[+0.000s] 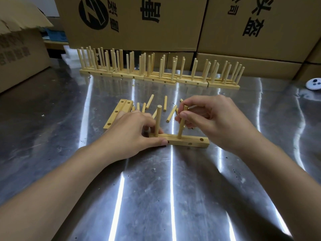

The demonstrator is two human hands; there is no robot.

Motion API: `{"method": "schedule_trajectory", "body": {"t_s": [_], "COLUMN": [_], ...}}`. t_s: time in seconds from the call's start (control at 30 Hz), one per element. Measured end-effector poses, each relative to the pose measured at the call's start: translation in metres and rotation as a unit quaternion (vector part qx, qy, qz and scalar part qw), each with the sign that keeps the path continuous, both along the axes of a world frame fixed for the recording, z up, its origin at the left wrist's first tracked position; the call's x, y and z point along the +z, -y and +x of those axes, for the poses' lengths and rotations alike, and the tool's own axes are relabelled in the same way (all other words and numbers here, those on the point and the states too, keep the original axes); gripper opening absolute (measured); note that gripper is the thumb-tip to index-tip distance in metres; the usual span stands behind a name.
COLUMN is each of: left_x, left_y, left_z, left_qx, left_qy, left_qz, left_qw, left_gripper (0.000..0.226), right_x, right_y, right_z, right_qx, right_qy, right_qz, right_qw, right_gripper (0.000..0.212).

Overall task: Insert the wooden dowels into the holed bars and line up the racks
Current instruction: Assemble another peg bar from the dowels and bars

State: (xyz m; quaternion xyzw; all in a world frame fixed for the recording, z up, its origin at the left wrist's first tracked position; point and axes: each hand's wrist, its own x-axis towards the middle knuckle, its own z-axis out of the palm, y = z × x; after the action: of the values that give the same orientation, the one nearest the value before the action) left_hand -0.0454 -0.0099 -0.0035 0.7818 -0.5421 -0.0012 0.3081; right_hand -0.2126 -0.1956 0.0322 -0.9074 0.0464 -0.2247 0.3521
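With the left hand (pixel 133 134) gripping one end of the bar (pixel 184 141) on the table (pixel 173 188) and the right hand (pixel 212 119) pinching a tilted dowel (pixel 181 126) at the middle hole, seemingly part-seated, pressing off-axis may jam it or tip the bar.

We logged holed bar (pixel 188 142) on table (pixel 156 197), front-centre; loose dowels (pixel 171 113) behind it, spare bars (pixel 116 113) behind-left, racks (pixel 157 75) rowed farthest back.

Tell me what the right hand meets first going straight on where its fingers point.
Leftward: the right hand, pinching one upright dowel, would likely first meet the other upright dowel in the same bar, near the left hand; depth unclear.
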Motion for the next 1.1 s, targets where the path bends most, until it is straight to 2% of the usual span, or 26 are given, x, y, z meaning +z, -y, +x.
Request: {"method": "schedule_trajectory", "body": {"t_s": [0.3, 0.47, 0.53, 0.63, 0.77, 0.87, 1.1], "left_x": [-0.001, -0.001, 0.000, 0.000, 0.001, -0.001, 0.001], "left_y": [-0.001, 0.000, 0.001, 0.000, 0.000, 0.001, 0.002], "left_z": [-0.002, -0.001, -0.001, -0.001, 0.000, 0.001, -0.001], "left_qx": [0.007, 0.006, 0.004, 0.004, 0.004, 0.008, 0.014], "left_qy": [-0.004, 0.024, 0.029, 0.019, 0.016, 0.013, 0.013], "left_qz": [0.001, 0.019, 0.026, 0.017, 0.010, 0.013, 0.023], "left_qw": [1.000, 1.000, 0.999, 1.000, 1.000, 1.000, 1.000], "left_gripper": [0.031, 0.038, 0.040, 0.040, 0.034, 0.034, 0.037], "right_x": [-0.002, -0.012, -0.016, -0.016, -0.015, -0.019, -0.020], "right_y": [-0.004, -0.012, -0.021, -0.033, -0.045, -0.048, -0.047], "right_z": [-0.004, 0.005, 0.010, 0.019, 0.035, 0.040, 0.038], "right_qx": [0.002, -0.024, -0.017, -0.006, -0.049, -0.071, -0.049], "right_qy": [-0.006, 0.008, 0.022, 0.042, 0.048, 0.052, 0.054], "right_qz": [0.018, 0.040, 0.115, 0.263, 0.370, 0.374, 0.360], "right_qw": [1.000, 0.999, 0.993, 0.964, 0.926, 0.923, 0.930], "right_gripper": [0.008, 0.008, 0.015, 0.037, 0.045, 0.058, 0.049]}}
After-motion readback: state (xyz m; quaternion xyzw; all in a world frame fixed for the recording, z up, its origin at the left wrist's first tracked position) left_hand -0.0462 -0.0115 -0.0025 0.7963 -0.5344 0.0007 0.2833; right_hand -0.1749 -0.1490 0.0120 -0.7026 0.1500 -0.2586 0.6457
